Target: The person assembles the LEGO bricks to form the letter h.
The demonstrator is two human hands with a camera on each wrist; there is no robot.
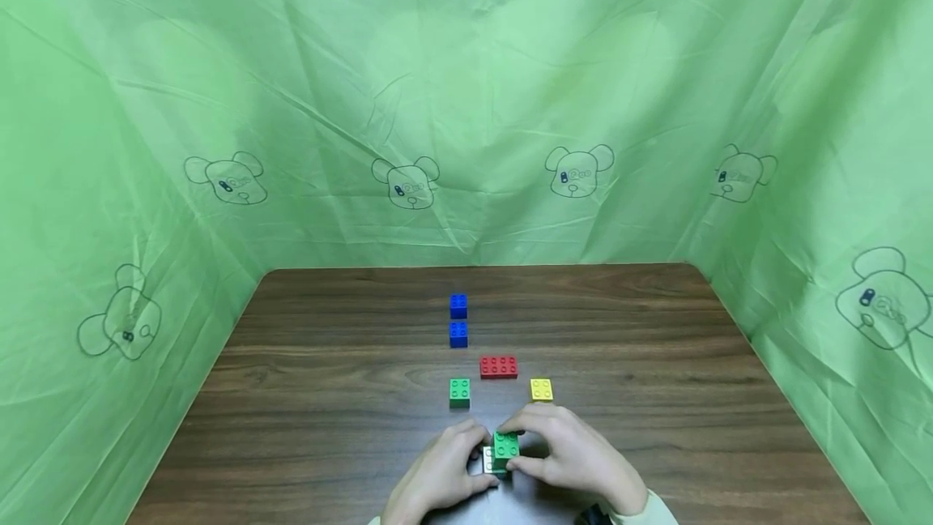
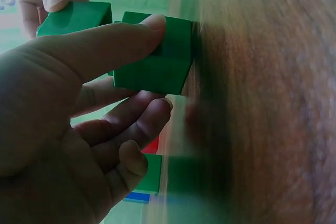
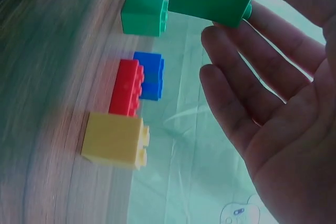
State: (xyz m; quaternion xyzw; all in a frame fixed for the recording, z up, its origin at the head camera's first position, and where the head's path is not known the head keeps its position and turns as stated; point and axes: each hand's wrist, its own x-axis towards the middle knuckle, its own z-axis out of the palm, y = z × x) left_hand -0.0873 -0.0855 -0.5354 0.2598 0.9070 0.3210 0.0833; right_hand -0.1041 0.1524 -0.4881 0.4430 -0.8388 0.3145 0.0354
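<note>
Near the front of the table, my left hand (image 1: pixel 446 468) pinches a green toy brick (image 2: pixel 170 64) low over the wood, thumb on one side. From the right, my right hand (image 1: pixel 579 454) holds another green brick (image 1: pixel 506 446) between thumb and fingers. This second brick is just above the first, slightly offset to the right in the head view and covering part of its studded top. Only a narrow gap shows between the two in the right wrist view. The remaining fingers of the right hand are extended away from its brick.
Beyond the hands stand a loose green brick (image 1: pixel 459 393), a yellow brick (image 1: pixel 541 390) and a longer red brick (image 1: pixel 499 367). Farther back, two blue bricks (image 1: pixel 458 335) line up. Green printed cloth (image 1: pixel 481 217) surrounds the wooden table (image 1: pixel 328 428) at the back and sides.
</note>
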